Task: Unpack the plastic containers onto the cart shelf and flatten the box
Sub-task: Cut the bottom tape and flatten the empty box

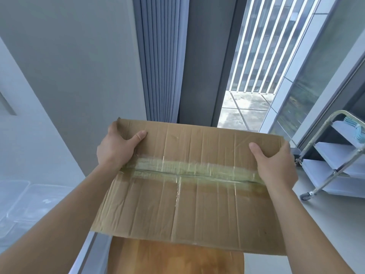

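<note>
Gripping box both ends, left hand, right hand, long axis left-right

A pale grey wall stands on the left. Beside it hangs a blue-grey curtain. Daylight comes through the tall window, and white bars stand outside on a tiled balcony. A brown wooden top sits low down in the middle.
</note>
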Action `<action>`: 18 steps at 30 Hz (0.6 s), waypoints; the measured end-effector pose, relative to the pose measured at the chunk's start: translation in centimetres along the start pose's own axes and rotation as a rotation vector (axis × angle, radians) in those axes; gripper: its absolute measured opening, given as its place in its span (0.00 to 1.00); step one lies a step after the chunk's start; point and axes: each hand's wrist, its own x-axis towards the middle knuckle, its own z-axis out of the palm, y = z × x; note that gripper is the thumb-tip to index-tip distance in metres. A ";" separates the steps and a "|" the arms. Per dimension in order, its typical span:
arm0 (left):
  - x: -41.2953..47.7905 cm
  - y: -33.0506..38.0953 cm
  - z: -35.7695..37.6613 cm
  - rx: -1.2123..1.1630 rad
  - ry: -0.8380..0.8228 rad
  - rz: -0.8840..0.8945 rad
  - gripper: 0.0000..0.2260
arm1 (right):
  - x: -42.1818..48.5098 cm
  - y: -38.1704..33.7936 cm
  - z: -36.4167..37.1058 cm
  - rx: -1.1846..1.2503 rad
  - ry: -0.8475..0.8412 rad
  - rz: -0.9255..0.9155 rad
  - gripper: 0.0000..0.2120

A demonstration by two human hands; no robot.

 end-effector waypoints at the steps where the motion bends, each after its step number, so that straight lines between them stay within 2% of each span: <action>1: 0.1 -0.4 0.2 0.040 -0.017 -0.012 0.43 | 0.0 0.1 0.1 -0.039 -0.025 0.016 0.46; 8: 0.7 -2.9 2.4 0.219 -0.119 -0.057 0.45 | -0.1 1.8 2.4 -0.205 -0.165 0.093 0.47; 12: 1.4 -3.8 3.7 0.271 -0.132 -0.056 0.45 | 0.2 2.3 3.4 -0.246 -0.190 0.107 0.47; 18: 2.7 -4.2 4.7 0.325 -0.203 -0.056 0.45 | 1.2 1.8 3.9 -0.416 -0.297 0.040 0.46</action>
